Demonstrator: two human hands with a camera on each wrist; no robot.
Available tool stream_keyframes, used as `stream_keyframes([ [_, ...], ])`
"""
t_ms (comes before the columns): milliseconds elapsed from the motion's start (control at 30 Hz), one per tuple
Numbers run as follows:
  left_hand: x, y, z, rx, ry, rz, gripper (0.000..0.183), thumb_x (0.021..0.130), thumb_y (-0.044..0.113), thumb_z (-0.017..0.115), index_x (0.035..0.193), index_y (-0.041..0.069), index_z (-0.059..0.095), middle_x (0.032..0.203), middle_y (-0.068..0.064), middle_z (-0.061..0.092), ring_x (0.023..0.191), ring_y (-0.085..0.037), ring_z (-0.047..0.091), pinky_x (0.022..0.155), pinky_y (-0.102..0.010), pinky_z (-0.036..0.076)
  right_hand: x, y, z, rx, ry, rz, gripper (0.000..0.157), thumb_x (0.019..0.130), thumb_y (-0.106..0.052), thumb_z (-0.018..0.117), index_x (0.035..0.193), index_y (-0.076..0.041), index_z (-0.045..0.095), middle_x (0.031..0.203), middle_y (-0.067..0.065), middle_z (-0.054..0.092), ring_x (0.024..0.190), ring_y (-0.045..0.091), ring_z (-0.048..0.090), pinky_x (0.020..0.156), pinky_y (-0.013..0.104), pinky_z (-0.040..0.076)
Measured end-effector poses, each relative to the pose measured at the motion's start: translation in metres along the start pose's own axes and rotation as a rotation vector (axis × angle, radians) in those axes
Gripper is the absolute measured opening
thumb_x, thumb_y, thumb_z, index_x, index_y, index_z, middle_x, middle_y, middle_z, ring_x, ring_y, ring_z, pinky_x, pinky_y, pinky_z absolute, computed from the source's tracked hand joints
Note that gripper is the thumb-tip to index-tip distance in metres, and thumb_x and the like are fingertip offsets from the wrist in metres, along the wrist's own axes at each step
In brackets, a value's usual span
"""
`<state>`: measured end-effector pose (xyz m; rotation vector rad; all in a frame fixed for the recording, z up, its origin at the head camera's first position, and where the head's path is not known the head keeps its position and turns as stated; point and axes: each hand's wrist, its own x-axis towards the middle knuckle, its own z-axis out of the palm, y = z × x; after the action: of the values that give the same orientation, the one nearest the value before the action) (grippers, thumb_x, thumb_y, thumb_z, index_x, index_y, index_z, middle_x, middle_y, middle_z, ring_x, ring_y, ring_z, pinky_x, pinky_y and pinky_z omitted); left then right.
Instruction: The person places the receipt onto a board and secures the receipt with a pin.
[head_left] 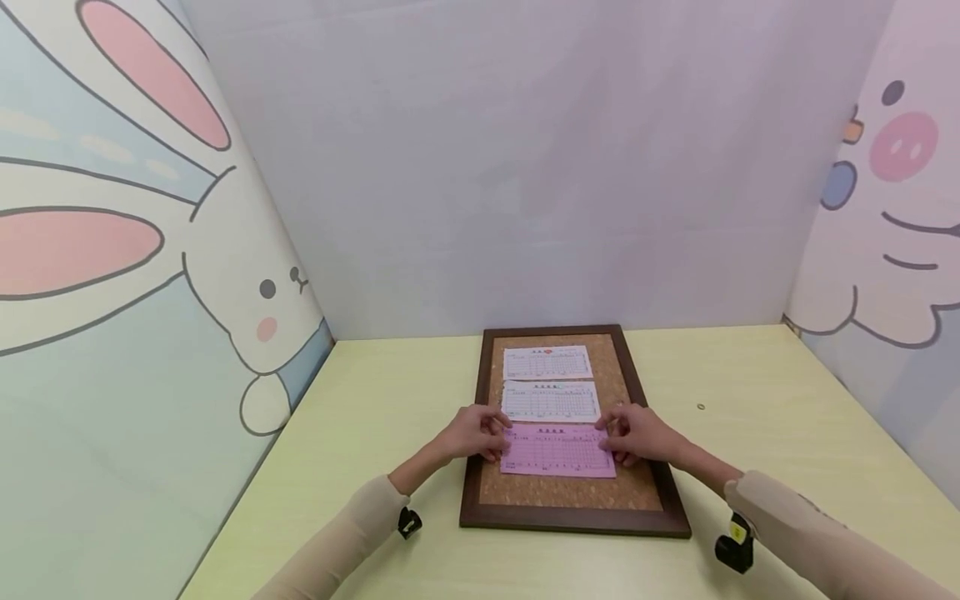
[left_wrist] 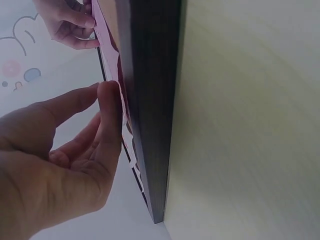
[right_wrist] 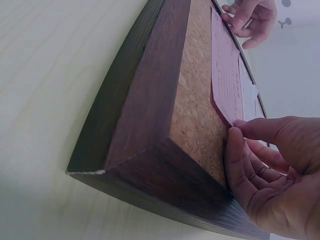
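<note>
A pink printed form (head_left: 558, 451) lies across the lower half of a cork board (head_left: 570, 497) with a dark wooden frame. My left hand (head_left: 476, 432) pinches its left edge between thumb and fingertips, close over the frame's left side. On the opposite edge, my right hand (head_left: 640, 432) pinches the form between thumb and index finger; the right wrist view shows this right hand (right_wrist: 275, 165) with its other fingers curled against the cork. Directly above the pink form is a white form (head_left: 551, 402), and a second white form (head_left: 547, 363) sits nearer the board's top.
The framed board rests on a pale yellow table (head_left: 390, 392). A small ring-like object (head_left: 701, 407) lies on the table to the board's right. A plain pale wall (head_left: 525, 167) rises behind, with cartoon-printed panels on both sides.
</note>
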<state>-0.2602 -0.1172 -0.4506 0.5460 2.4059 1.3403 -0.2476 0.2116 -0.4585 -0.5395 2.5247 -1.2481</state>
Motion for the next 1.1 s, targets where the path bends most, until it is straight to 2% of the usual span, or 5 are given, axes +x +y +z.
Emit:
stream_keyframes([
  [200, 0.005, -0.003, 0.005, 0.034, -0.033, 0.005, 0.026, 0.086, -0.002, 0.077, 0.111, -0.006, 0.069, 0.081, -0.013, 0.072, 0.059, -0.014, 0.068, 0.056, -0.03, 0.06, 0.003, 0.001, -0.001, -0.003, -0.009, 0.003, 0.025, 0.092, -0.008, 0.074, 0.112, 0.005, 0.068, 0.072, 0.005, 0.062, 0.056, 0.013, 0.063, 0.051, 0.026, 0.056],
  [400, 0.009, -0.005, 0.007, 0.068, -0.058, 0.0, 0.027, 0.085, 0.0, 0.079, 0.111, -0.004, 0.07, 0.079, -0.007, 0.07, 0.059, -0.009, 0.064, 0.055, -0.026, 0.059, 0.003, 0.002, -0.013, 0.015, 0.018, 0.072, 0.024, 0.095, -0.007, 0.07, 0.115, 0.005, 0.067, 0.076, 0.008, 0.064, 0.062, 0.016, 0.066, 0.057, 0.031, 0.06],
  [700, 0.011, 0.0, 0.005, 0.094, -0.073, -0.012, 0.031, 0.083, -0.001, 0.08, 0.112, -0.005, 0.069, 0.078, -0.007, 0.069, 0.059, -0.009, 0.062, 0.055, -0.026, 0.058, 0.0, 0.004, -0.054, -0.087, 0.098, 0.062, 0.025, 0.1, -0.011, 0.063, 0.117, 0.008, 0.067, 0.075, 0.007, 0.066, 0.066, 0.015, 0.065, 0.058, 0.028, 0.059],
  [933, 0.011, 0.0, 0.006, 0.088, -0.07, -0.018, 0.031, 0.082, -0.003, 0.081, 0.111, -0.005, 0.069, 0.076, -0.003, 0.067, 0.058, -0.008, 0.06, 0.054, -0.023, 0.057, -0.009, 0.022, -0.087, -0.1, 0.123, 0.04, 0.03, 0.101, -0.01, 0.061, 0.119, 0.014, 0.063, 0.079, 0.013, 0.07, 0.067, 0.014, 0.068, 0.06, 0.027, 0.06],
  [1100, 0.012, -0.002, 0.007, 0.082, -0.061, -0.015, 0.031, 0.081, -0.003, 0.082, 0.109, -0.005, 0.069, 0.075, -0.003, 0.067, 0.056, -0.008, 0.06, 0.053, -0.023, 0.056, -0.017, 0.037, -0.102, -0.106, 0.147, 0.063, 0.031, 0.102, -0.01, 0.059, 0.119, 0.016, 0.062, 0.082, 0.014, 0.071, 0.068, 0.014, 0.07, 0.06, 0.027, 0.06],
])
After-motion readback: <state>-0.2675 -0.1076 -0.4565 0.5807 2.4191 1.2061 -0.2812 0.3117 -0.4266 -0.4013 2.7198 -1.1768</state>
